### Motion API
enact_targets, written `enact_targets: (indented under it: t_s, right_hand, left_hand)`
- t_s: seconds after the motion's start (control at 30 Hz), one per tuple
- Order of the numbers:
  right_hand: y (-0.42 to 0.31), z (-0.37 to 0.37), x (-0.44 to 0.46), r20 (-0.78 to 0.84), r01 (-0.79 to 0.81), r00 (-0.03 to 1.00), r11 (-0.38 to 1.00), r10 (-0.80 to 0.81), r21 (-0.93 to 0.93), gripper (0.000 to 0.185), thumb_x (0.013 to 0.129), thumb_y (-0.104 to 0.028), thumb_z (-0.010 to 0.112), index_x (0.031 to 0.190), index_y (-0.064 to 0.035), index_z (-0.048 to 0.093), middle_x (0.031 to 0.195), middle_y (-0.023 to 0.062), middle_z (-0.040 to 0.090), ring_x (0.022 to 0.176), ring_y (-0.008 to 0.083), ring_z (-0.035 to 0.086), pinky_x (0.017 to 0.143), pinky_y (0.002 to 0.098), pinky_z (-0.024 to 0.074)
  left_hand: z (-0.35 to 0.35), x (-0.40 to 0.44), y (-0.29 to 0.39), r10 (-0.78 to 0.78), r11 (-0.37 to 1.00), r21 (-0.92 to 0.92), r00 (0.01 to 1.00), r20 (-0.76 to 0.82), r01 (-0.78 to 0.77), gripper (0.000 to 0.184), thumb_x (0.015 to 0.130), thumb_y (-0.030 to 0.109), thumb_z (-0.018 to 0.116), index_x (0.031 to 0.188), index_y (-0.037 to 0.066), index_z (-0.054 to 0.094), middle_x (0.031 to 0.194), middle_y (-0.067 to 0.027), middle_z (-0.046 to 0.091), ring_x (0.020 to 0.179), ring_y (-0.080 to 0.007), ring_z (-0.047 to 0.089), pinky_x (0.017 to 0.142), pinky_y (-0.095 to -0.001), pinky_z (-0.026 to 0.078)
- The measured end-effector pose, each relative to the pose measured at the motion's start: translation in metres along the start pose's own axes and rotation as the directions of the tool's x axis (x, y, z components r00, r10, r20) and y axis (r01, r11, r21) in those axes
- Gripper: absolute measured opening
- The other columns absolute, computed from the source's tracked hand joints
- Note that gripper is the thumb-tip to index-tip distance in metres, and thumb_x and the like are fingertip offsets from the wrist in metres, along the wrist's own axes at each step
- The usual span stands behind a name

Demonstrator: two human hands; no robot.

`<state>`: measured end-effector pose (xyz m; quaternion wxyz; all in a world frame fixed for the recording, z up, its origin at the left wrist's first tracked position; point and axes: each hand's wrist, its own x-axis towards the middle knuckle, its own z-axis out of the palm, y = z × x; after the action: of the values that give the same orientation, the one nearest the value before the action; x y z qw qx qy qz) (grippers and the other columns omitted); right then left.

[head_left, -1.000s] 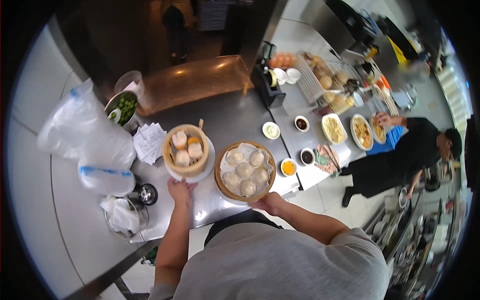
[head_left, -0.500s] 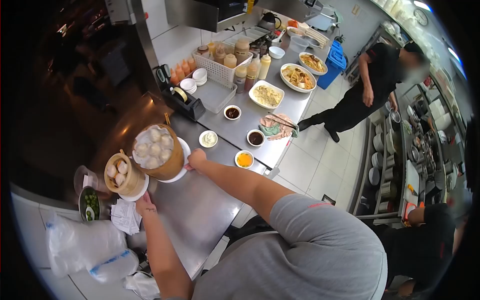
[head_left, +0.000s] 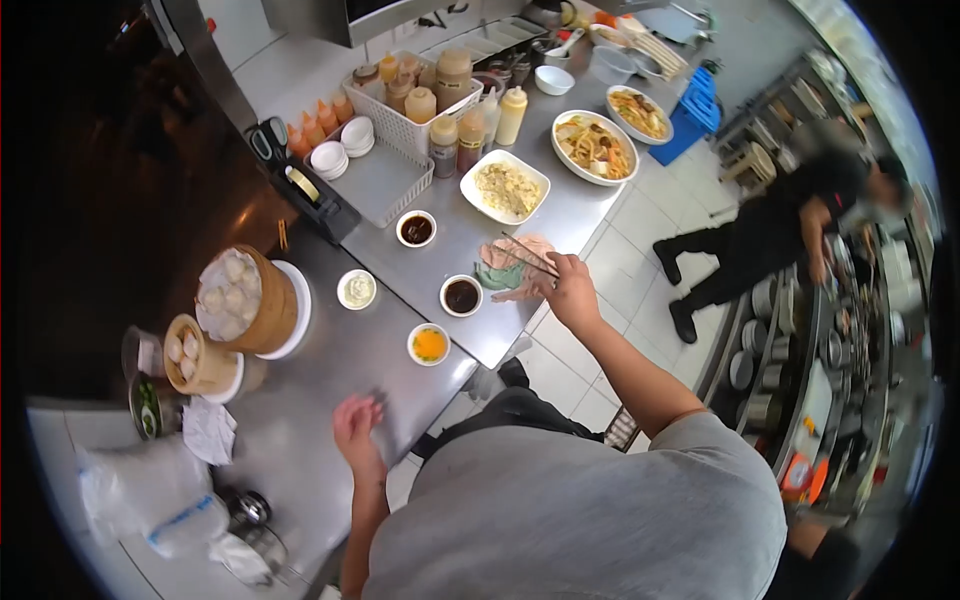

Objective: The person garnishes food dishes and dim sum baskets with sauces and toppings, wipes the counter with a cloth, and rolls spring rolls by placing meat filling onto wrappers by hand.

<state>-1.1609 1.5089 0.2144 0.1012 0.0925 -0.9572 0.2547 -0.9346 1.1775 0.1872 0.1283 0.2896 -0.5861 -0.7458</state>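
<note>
Over the steel counter's near edge, my right hand (head_left: 570, 293) is closed on the end of a pair of long metal tweezers (head_left: 528, 256). They lie across a crumpled pink and green cloth (head_left: 512, 270). My left hand (head_left: 358, 425) hovers over the steel counter with loosely curled, slightly blurred fingers and nothing visible in it. Nearest to it is a small bowl of orange-yellow sauce (head_left: 429, 345). To its left, a large bamboo steamer (head_left: 272, 308) of dumplings and a smaller bamboo steamer (head_left: 210, 364) of buns stand tilted in view beside white plates.
Bowls of dark sauce (head_left: 462, 296) and creamy white sauce (head_left: 356, 289) sit nearby. Farther back are a fried rice dish (head_left: 507, 193), noodle dishes (head_left: 595, 148) and a basket of sauce bottles (head_left: 410, 115). A person in black (head_left: 790, 225) stands at the shelves on the right.
Both hands have left the steamers' plates. My right hand has moved right to the tweezers on the cloth; my left has drawn back over the counter. The person in black has shifted.
</note>
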Motion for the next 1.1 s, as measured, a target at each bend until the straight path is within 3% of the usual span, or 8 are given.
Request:
enact_targets:
  t_s: [0.1, 0.23, 0.43, 0.53, 0.63, 0.8, 0.97, 1.1]
  right_hand:
    - [0.049, 0.010, 0.039, 0.322, 0.099, 0.944, 0.993, -0.074, -0.063, 0.028, 0.077, -0.014, 0.066, 0.102, -0.0034, 0.060, 0.095, 0.0173, 0.060, 0.091, 0.0359, 0.056, 0.083, 0.0435, 0.0464]
    - [0.064, -0.001, 0.068, 0.388, 0.283, 0.867, 0.950, -0.312, 0.132, 0.021, 0.080, -0.010, 0.061, 0.101, -0.0044, 0.058, 0.094, 0.0172, 0.060, 0.092, 0.0364, 0.057, 0.082, 0.0448, 0.0467]
    - [0.094, -0.041, 0.137, 0.077, 0.033, 0.995, 0.929, -0.065, 0.368, 0.017, 0.095, -0.017, 0.052, 0.107, -0.0053, 0.055, 0.089, 0.0200, 0.066, 0.083, 0.0386, 0.064, 0.071, 0.0435, 0.0506]
    - [0.131, -0.052, 0.207, -0.136, 0.050, 0.991, 0.937, -0.003, 0.346, 0.033, 0.090, -0.024, 0.063, 0.115, -0.0052, 0.052, 0.076, 0.0155, 0.062, 0.069, 0.0305, 0.061, 0.066, 0.0403, 0.0479]
    - [0.155, -0.068, 0.259, -0.082, -0.004, 0.996, 0.922, 0.039, 0.387, 0.039, 0.079, -0.006, 0.068, 0.115, -0.0058, 0.053, 0.066, 0.0084, 0.055, 0.062, 0.0232, 0.056, 0.060, 0.0359, 0.0457]
    - [0.166, -0.105, 0.347, -0.196, 0.122, 0.972, 0.992, -0.127, -0.035, 0.027, 0.084, -0.013, 0.060, 0.110, -0.0055, 0.057, 0.084, 0.0166, 0.065, 0.077, 0.0338, 0.063, 0.068, 0.0418, 0.0484]
    - [0.200, -0.099, 0.489, -0.111, 0.206, 0.941, 0.800, -0.321, -0.563, 0.021, 0.090, -0.018, 0.050, 0.102, -0.0066, 0.062, 0.094, 0.0156, 0.067, 0.089, 0.0339, 0.064, 0.077, 0.0453, 0.0500]
    - [0.218, -0.052, 0.615, 0.073, 0.419, 0.864, 0.631, -0.498, -0.653, 0.021, 0.085, -0.014, 0.057, 0.104, -0.0147, 0.063, 0.103, 0.0112, 0.066, 0.108, 0.0315, 0.058, 0.085, 0.0466, 0.0486]
  left_hand:
    - [0.096, 0.017, 0.002, 0.135, 0.971, 0.187, 0.987, 0.090, -0.150, 0.025, 0.090, 0.007, 0.059, 0.114, 0.003, 0.055, 0.103, -0.0088, 0.063, 0.092, -0.0166, 0.061, 0.076, -0.0296, 0.050]
    - [0.179, 0.015, 0.002, 0.274, 0.813, 0.508, 0.957, 0.095, -0.283, 0.027, 0.085, 0.005, 0.061, 0.112, 0.003, 0.057, 0.109, -0.0095, 0.061, 0.095, -0.0185, 0.059, 0.077, -0.0304, 0.049]
    - [0.232, 0.010, 0.010, 0.254, 0.695, 0.658, 0.955, 0.153, -0.290, 0.045, 0.076, 0.005, 0.067, 0.119, 0.005, 0.055, 0.121, -0.0153, 0.055, 0.108, -0.0287, 0.055, 0.089, -0.0374, 0.046]
    - [0.246, 0.017, 0.026, 0.330, 0.319, 0.863, 0.900, 0.285, -0.391, 0.059, 0.073, 0.011, 0.072, 0.127, 0.007, 0.049, 0.132, -0.0176, 0.047, 0.122, -0.0336, 0.046, 0.100, -0.0437, 0.038]
    - [0.243, 0.042, 0.024, 0.134, 0.174, 0.943, 0.955, 0.264, -0.285, 0.094, 0.064, 0.019, 0.081, 0.143, 0.011, 0.030, 0.144, -0.0189, 0.033, 0.132, -0.0362, 0.033, 0.109, -0.0506, 0.026]
    - [0.264, 0.060, 0.033, 0.034, 0.157, 0.967, 0.979, 0.199, -0.202, 0.111, 0.060, 0.022, 0.085, 0.149, 0.013, 0.019, 0.147, -0.0181, 0.028, 0.135, -0.0360, 0.030, 0.110, -0.0526, 0.022]
    - [0.294, 0.058, 0.038, 0.217, 0.247, 0.937, 0.956, 0.196, -0.249, 0.086, 0.064, 0.016, 0.081, 0.139, 0.011, 0.040, 0.139, -0.0202, 0.038, 0.125, -0.0378, 0.040, 0.102, -0.0502, 0.033]
    - [0.346, 0.062, 0.016, 0.115, 0.376, 0.877, 0.954, 0.276, -0.299, 0.059, 0.065, 0.017, 0.079, 0.120, 0.010, 0.057, 0.121, -0.0178, 0.050, 0.107, -0.0368, 0.053, 0.088, -0.0464, 0.047]
